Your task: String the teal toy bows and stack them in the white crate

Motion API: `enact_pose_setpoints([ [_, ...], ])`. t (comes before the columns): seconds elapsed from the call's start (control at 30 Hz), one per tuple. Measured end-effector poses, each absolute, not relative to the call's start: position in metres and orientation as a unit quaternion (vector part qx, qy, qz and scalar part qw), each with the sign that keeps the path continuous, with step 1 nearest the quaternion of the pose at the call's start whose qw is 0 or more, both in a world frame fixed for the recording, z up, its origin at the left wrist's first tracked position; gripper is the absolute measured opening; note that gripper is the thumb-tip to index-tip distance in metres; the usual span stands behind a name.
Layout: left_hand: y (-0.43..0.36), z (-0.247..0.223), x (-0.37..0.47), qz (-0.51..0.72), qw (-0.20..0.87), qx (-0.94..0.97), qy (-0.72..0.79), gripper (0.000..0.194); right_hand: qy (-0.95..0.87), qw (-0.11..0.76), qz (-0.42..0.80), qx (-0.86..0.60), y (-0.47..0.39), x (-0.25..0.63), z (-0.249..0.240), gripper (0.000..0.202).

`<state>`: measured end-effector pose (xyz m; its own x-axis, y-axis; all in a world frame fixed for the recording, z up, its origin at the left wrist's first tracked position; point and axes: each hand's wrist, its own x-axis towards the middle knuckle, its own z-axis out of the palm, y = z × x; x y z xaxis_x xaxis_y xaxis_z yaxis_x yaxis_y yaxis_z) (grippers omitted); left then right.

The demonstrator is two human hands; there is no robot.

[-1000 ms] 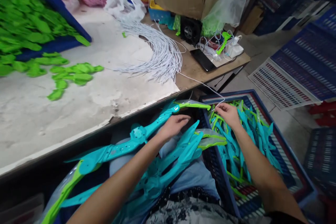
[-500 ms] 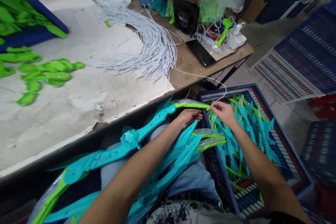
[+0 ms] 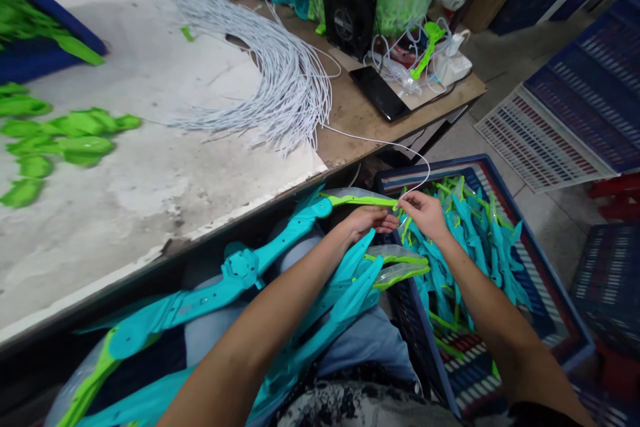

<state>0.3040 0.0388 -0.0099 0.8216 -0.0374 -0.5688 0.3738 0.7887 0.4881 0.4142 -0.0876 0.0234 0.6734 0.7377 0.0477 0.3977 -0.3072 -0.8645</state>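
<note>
A long turquoise toy-like plastic piece point(image 3: 187, 303) with bright green ends and clear film-like fins lies slantwise across my lap. Its slim green end point(image 3: 363, 201) points to the right. At that tip my right hand point(image 3: 424, 212) pinches a thin white cord point(image 3: 400, 145), which loops back to the table. Just beneath the green end is my left hand point(image 3: 369, 221), fingers loosely stretched towards the tip. The cord's very end is hidden by the fingers. More turquoise pieces point(image 3: 345, 293) lie under my left forearm.
A blue crate point(image 3: 565, 300) at right holds many turquoise and green pieces. On the table lie a bundle of white cords point(image 3: 295, 87), green parts point(image 3: 85, 147), a phone point(image 3: 379, 93) and a black fan point(image 3: 349, 21). A tilted blue bin point(image 3: 75, 70) stands at left.
My left hand has moved slightly right, and its fingers have stretched out towards the green tip. My right hand stays pinched at the tip. The view has shifted slightly.
</note>
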Motion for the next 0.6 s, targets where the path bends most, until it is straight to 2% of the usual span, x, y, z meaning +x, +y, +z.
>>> enact_pose_setpoints([
  [0.3,0.038,-0.007,0.306,-0.128,0.897,0.333,0.262,0.013,-0.479,0.389,0.065,-0.784,-0.095,0.409,0.014,0.014],
  [0.43,0.034,-0.003,0.31,-0.124,0.852,0.405,0.309,0.011,-0.499,0.379,0.062,-0.777,-0.096,0.408,0.004,0.011],
  [0.6,0.052,0.017,0.263,-0.076,0.805,0.46,0.368,0.021,-0.456,0.368,0.086,-0.806,-0.102,0.405,-0.002,0.028],
])
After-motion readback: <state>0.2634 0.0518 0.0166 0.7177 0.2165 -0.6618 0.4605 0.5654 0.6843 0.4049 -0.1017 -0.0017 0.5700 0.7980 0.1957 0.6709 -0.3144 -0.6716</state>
